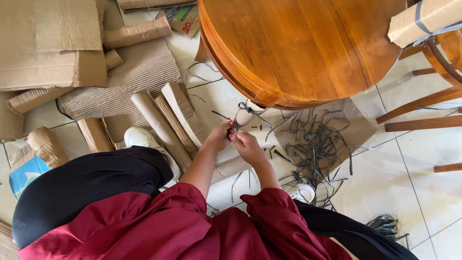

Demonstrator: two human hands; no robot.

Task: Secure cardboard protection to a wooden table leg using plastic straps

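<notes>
The wrapped leg [244,117] of the round wooden table [298,43] stands just ahead of your two hands, under the table's near rim, its long axis running away from you and up toward the tabletop. Dark plastic strapping [248,108] crosses it in loops. Your left hand [219,136] is pinched shut at the lower end of the wrapping, and your right hand [247,146] is closed just beside it, the two touching (whether a small tool sits between them is too small to tell). The left fingertips lie nearer the leg; the right sits a little closer to you.

The wrapping looks pale, papery and smooth. To the right, a tangle of cut straps [317,144], thin, flat and springy, lies on a ribbed cardboard sheet [356,123]. To the left, corrugated cardboard rolls [159,125] lie on the glossy white tiles.
</notes>
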